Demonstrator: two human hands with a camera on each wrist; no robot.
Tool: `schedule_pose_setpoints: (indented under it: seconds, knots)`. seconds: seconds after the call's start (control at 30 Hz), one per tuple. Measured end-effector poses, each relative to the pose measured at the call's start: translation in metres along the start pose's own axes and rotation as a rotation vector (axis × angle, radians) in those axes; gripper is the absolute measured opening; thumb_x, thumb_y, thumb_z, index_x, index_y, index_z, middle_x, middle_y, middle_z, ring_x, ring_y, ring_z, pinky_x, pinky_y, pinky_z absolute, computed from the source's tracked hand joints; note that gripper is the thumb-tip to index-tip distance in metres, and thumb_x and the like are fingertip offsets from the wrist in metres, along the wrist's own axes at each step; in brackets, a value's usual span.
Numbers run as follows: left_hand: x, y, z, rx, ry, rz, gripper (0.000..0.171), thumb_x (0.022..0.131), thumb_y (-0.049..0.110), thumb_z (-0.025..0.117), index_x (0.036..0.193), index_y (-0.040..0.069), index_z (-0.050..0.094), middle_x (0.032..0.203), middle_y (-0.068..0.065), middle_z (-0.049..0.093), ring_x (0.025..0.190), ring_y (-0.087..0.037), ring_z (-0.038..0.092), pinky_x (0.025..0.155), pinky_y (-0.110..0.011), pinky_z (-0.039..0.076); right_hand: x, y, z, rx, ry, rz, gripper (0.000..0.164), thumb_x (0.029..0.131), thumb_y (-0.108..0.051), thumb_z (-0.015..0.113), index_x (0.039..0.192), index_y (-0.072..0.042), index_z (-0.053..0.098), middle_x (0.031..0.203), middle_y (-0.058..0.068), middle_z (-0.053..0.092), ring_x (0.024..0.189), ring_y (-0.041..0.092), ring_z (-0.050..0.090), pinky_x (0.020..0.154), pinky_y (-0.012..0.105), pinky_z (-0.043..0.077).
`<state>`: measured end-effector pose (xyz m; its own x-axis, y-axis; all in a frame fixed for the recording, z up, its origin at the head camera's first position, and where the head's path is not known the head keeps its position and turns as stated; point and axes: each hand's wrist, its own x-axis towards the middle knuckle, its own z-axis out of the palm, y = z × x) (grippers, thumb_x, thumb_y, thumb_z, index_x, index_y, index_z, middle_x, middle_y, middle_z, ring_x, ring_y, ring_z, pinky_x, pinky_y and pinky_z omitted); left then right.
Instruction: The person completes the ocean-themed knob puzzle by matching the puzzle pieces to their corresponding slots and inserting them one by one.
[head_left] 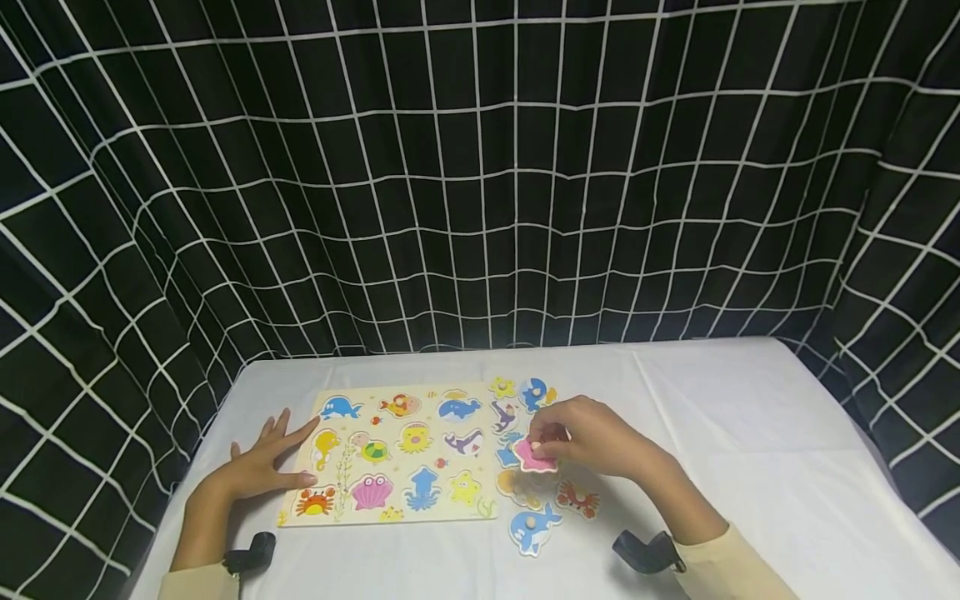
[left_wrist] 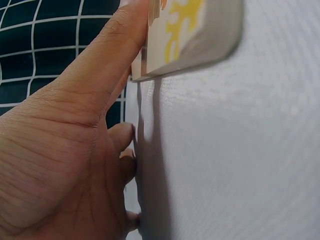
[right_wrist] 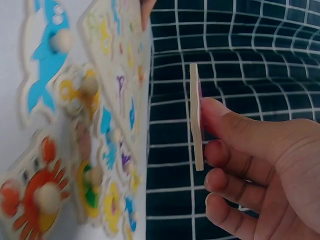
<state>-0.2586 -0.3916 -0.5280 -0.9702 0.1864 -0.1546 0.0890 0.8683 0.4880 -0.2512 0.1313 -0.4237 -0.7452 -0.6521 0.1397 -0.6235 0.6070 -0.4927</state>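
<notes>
Pinching pink piece (head_left: pixel 531 462) above loose pieces (head_left: pixel 529 538): right hand (head_left: pixel 583 437). Left hand (head_left: pixel 261 463) spread, touching puzzle board (head_left: pixel 442 516).

Puzzle board (head_left: pixel 399 477) on table (head_left: pixel 705 433), loose pieces (head_left: pixel 528 536) to its right, curtain (head_left: pixel 517 200) behind

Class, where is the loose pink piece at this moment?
In the head view, the pink piece is held by the right hand, just right of the puzzle board, up and left of the red crab piece.
</notes>
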Motion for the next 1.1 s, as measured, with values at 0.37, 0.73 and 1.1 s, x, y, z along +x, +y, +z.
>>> schedule_pose_setpoints:
  seconds: [0.37, 0.73, 1.1]
  knots:
    - [-0.007, 0.011, -0.008, -0.024, -0.022, -0.008, 0.107, 0.072, 0.069, 0.077, 0.160, 0.032, 0.029, 0.167, -0.026, -0.001, 0.150, -0.052, -0.011, 0.098, -0.084, -0.019, 0.033, -0.032, 0.012, 0.001, -0.030, -0.031, 0.008, 0.088, -0.020, 0.081, 0.092, -0.024, 0.074, 0.082, -0.019, 0.069, 0.077, 0.002, 0.061, 0.075, 0.028, 0.054]
    - [-0.002, 0.000, -0.003, 0.006, 0.002, -0.002, 0.105, 0.072, 0.070, 0.076, 0.159, 0.039, 0.028, 0.168, -0.025, 0.002, 0.152, -0.049, -0.009, 0.100, -0.083, -0.019, 0.069, -0.057, 0.042, -0.066, -0.043, -0.057, 0.008, 0.089, -0.026, 0.081, 0.090, -0.025, 0.073, 0.075, -0.019, 0.064, 0.070, 0.005, 0.057, 0.071, 0.027, 0.050]
    - [-0.004, 0.010, -0.007, 0.005, -0.023, -0.010, 0.108, 0.071, 0.073, 0.074, 0.160, 0.033, 0.028, 0.168, -0.024, 0.000, 0.152, -0.048, -0.011, 0.100, -0.083, -0.017, 0.094, -0.081, 0.078, -0.101, -0.076, -0.015, 0.007, 0.091, -0.027, 0.078, 0.090, -0.024, 0.072, 0.071, -0.016, 0.058, 0.068, 0.006, 0.052, 0.060, 0.023, 0.044]
